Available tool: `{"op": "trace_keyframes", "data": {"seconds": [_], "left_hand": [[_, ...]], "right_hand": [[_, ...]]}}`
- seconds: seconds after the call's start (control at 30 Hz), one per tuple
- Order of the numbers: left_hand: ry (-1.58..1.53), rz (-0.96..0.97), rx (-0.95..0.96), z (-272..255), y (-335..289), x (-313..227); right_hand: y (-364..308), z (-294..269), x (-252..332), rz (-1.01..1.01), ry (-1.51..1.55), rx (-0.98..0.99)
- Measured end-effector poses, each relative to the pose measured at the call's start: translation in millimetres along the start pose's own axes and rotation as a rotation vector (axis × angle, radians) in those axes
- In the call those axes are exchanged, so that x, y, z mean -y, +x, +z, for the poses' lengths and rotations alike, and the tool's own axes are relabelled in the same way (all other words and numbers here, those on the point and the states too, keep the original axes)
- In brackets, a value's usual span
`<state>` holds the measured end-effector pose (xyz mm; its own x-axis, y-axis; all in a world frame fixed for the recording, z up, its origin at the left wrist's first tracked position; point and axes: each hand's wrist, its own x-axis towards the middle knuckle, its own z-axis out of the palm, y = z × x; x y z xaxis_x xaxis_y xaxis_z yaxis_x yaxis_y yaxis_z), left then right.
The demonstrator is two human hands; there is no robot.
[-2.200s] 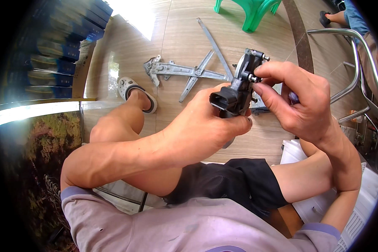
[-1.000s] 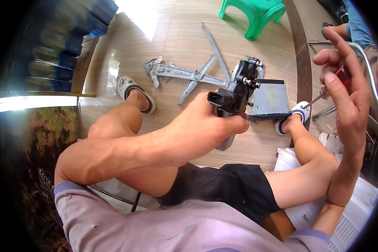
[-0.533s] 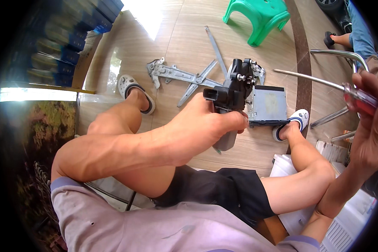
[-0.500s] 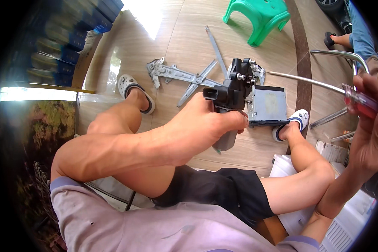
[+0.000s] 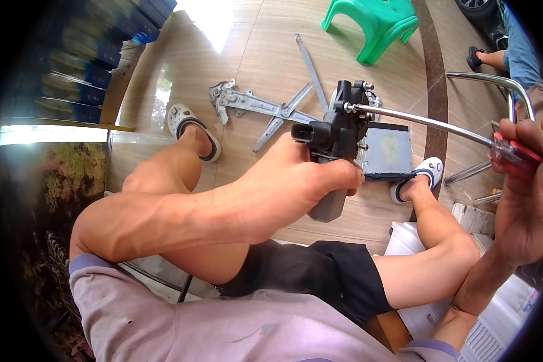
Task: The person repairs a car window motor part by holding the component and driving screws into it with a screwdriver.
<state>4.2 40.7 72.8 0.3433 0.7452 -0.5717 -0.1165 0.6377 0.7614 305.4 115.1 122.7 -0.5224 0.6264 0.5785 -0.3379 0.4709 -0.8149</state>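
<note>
My left hand (image 5: 320,175) is wrapped round a black and grey electric motor (image 5: 338,136) with a plug socket on its side and several small screws on its face. In my right hand (image 5: 522,163) is a screwdriver (image 5: 428,120) with a clear red handle and a long steel shaft. Its tip meets a screw near the motor's upper part. Beyond the motor, a metal window regulator (image 5: 265,105) with crossed arms lies on the floor. A flat grey metal box (image 5: 387,149) rests on the floor behind the motor, partly hidden by it.
A green plastic stool (image 5: 374,27) stands at the far side. To the right are a chrome chair frame (image 5: 495,78) and another person's leg in blue jeans (image 5: 519,48). Blue boxes fill a shelf (image 5: 96,84) at left. A white plastic container (image 5: 404,238) sits by my right leg.
The screwdriver has moved left and its tip now meets a screw on the motor; before, it was apart. The motor has turned slightly in my left hand.
</note>
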Motion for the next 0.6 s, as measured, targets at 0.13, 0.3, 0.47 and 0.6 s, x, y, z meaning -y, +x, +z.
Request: {"op": "trace_keyframes", "data": {"seconds": [0.13,0.3,0.47,0.6], "left_hand": [[-0.012,0.016,-0.021,-1.5,-0.8,0.4],[-0.013,-0.059,0.034,-5.2,-0.2,-1.9],[0.0,-0.078,0.04,-6.6,-1.0,-2.5],[0.008,-0.07,0.053,-6.0,-0.5,-3.6]], "right_hand": [[2.1,-2.1,-2.2,-0.02,0.03,0.037],[4.8,0.2,8.3,0.055,-0.072,0.04],[7.3,6.7,11.0,0.08,-0.103,0.042],[10.8,14.8,13.5,0.087,-0.154,0.037]]}}
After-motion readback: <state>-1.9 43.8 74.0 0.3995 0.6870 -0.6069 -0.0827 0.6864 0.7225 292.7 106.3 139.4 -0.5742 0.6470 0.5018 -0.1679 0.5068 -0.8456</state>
